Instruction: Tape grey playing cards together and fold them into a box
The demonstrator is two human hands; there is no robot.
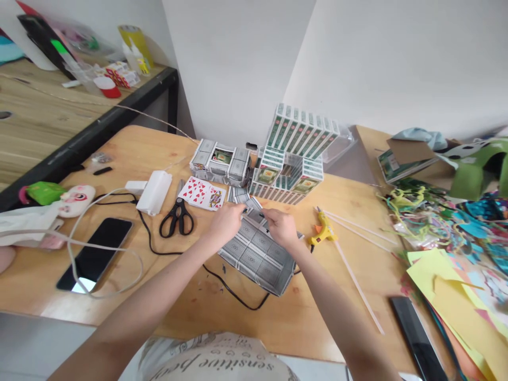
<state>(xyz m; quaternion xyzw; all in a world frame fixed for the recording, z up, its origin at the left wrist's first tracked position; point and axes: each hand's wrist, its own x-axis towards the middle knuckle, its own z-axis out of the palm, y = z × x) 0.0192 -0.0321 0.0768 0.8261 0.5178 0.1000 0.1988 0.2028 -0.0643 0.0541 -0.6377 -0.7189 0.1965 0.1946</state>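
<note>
Structure of patterned grey cards (257, 256), on tabletop (159, 307) close before shirt front (210, 362), far end pinched in closed grip of left hand (228, 225) and right hand (282, 227), apparently for steadiness. Scissors (183, 216) near left hand, handles nearward, and glue gun (325, 229) near right, seemingly for easy reach; stacked card boxes (304, 132) beyond, out of the way.

The boxy grey card structure (256, 251) carries pale lines and medallions — the flat white paper playing cards (201, 193), red hearts. The pistol-shaped yellow plastic glue gun (326, 229) shows orange.

Two hands (226, 225) (281, 227), one glue gun (324, 229), perhaps three glue sticks (359, 286)
</note>
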